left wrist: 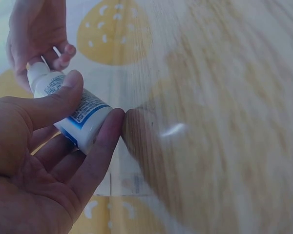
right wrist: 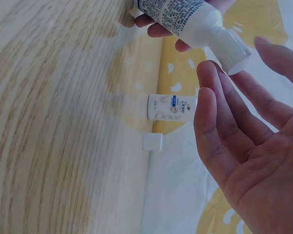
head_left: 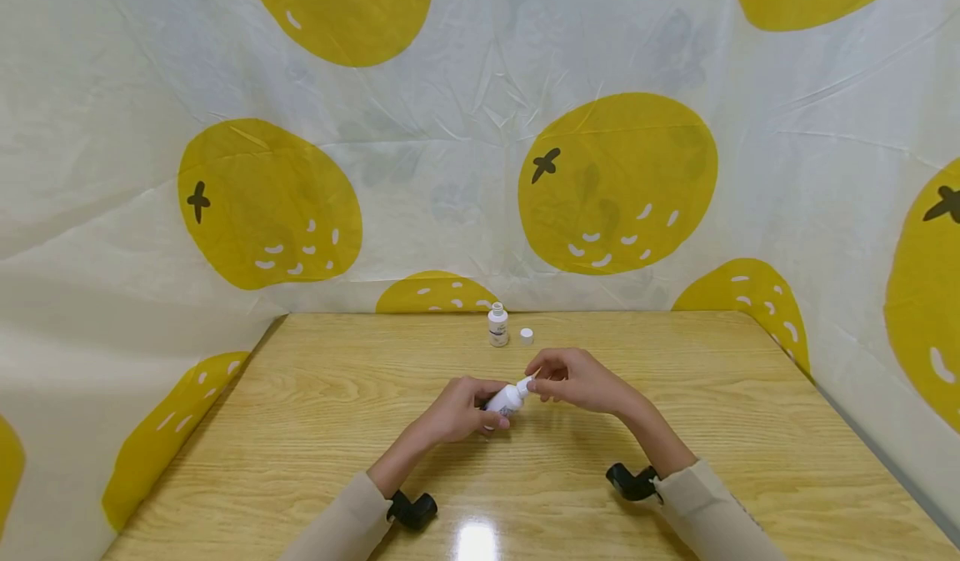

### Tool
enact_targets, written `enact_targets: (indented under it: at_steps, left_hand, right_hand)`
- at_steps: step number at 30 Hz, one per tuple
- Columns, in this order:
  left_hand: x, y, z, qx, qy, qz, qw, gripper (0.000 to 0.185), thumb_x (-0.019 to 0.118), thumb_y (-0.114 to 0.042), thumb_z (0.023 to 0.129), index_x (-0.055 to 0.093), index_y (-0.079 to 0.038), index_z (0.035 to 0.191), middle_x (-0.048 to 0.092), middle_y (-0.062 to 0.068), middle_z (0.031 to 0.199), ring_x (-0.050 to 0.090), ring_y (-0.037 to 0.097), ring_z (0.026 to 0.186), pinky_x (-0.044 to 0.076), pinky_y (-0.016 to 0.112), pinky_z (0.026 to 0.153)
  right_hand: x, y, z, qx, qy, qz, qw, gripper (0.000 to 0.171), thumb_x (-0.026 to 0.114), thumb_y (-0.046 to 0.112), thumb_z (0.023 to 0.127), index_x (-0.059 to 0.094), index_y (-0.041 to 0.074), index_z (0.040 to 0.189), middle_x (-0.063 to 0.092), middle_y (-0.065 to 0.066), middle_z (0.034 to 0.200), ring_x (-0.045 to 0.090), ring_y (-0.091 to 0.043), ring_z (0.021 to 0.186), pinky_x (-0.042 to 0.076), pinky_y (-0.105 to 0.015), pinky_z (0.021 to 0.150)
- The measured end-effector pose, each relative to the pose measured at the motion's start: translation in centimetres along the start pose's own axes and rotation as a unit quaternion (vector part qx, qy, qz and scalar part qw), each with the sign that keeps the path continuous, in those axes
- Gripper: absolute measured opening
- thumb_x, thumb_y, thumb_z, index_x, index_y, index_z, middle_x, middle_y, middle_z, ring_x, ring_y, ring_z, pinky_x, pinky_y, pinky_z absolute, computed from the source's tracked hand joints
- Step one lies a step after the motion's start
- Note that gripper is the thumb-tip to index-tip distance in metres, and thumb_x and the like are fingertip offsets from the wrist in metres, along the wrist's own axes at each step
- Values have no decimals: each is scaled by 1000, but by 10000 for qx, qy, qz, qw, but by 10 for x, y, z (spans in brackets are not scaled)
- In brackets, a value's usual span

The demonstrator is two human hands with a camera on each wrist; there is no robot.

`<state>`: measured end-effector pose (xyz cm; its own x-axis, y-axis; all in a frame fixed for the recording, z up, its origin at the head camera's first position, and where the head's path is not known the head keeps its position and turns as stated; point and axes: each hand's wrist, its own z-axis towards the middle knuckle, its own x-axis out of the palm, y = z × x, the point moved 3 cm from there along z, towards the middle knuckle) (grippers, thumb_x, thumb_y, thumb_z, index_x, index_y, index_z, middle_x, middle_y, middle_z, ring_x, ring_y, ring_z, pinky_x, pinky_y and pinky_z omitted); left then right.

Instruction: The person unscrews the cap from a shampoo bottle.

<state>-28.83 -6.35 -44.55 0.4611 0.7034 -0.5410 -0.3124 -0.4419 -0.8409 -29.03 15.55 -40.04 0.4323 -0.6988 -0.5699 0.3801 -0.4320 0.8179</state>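
My left hand (head_left: 459, 411) grips a small white bottle (head_left: 504, 403) round its body, thumb on one side and fingers on the other. The bottle is tilted, its white cap (right wrist: 230, 51) pointing toward my right hand (head_left: 581, 379). In the right wrist view, the fingers of that hand lie right at the cap, while its thumb stands a little apart from it. Blue bands and small printed text show on the bottle in the left wrist view. The palm side of my left hand hides part of the body.
Farther back on the wooden table (head_left: 360, 353) stands a second white bottle (head_left: 498, 328), upright, uncapped and labelled Dove. A loose white cap (head_left: 527, 336) lies to its right. A cloth (head_left: 450, 177) with yellow fruit hangs behind the table and along its sides.
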Motion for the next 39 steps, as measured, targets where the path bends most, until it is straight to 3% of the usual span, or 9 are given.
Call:
enact_targets:
  at_steps: [4,11,17,19,23,26,30,39]
  left_hand:
    - [0,1,0,-31,3,-10,10000,42,80,-8,90,72,-11,131,75,11,108,70,14,88,63,28,63]
    - [0,1,1,-27,-8,15,10000,42,80,-8,89,72,-13,130,75,11,110,70,15,90,63,27,64]
    - [0,1,0,-1,-27,38,10000,42,80,-9,89,72,-12,130,75,11,109,69,15,90,62,27,63]
    - [0,0,0,0,-37,50,10000,42,80,-9,89,72,-12,130,75,10,109,69,14,89,62,27,63]
    - [0,0,0,0,-48,35,10000,42,80,-9,89,72,-12,130,75,11,109,69,14,88,62,27,63]
    - [0,1,0,-9,-23,13,10000,42,80,-9,89,72,-12,131,75,11,109,70,14,89,62,27,63]
    - [0,1,-1,-35,9,-37,10000,43,80,-9,89,72,-12,131,75,12,110,70,15,90,63,28,64]
    - [0,0,0,-26,18,-17,10000,43,80,-9,90,71,-12,132,75,11,111,71,14,89,63,28,64]
  right_hand:
    - [0,-1,0,122,-61,-39,9999,25,67,26,102,70,4,112,73,-24,97,72,-41,86,61,-55,75]
    - [0,-2,2,121,23,-28,9999,21,68,21,101,71,3,110,75,-23,97,72,-39,85,62,-50,73]
    - [0,-1,0,-26,61,52,10000,21,70,17,99,70,3,114,73,-26,98,71,-44,87,62,-53,74]
    - [0,0,-1,-84,40,42,9999,21,71,15,97,70,3,114,74,-23,97,71,-43,86,62,-51,73]
    - [-1,1,-1,-97,-35,-105,9999,24,75,15,93,70,4,115,74,-13,96,71,-29,82,61,-36,70]
    - [0,1,0,-39,-26,-83,10000,26,75,18,95,70,4,115,74,-17,96,71,-30,83,61,-38,72]
    - [0,0,0,89,-5,31,10000,26,68,24,101,69,2,115,73,-26,99,72,-42,87,61,-54,75]
    - [-1,-2,2,199,44,-9,9998,23,64,23,103,72,3,111,75,-19,99,73,-34,86,61,-52,73]
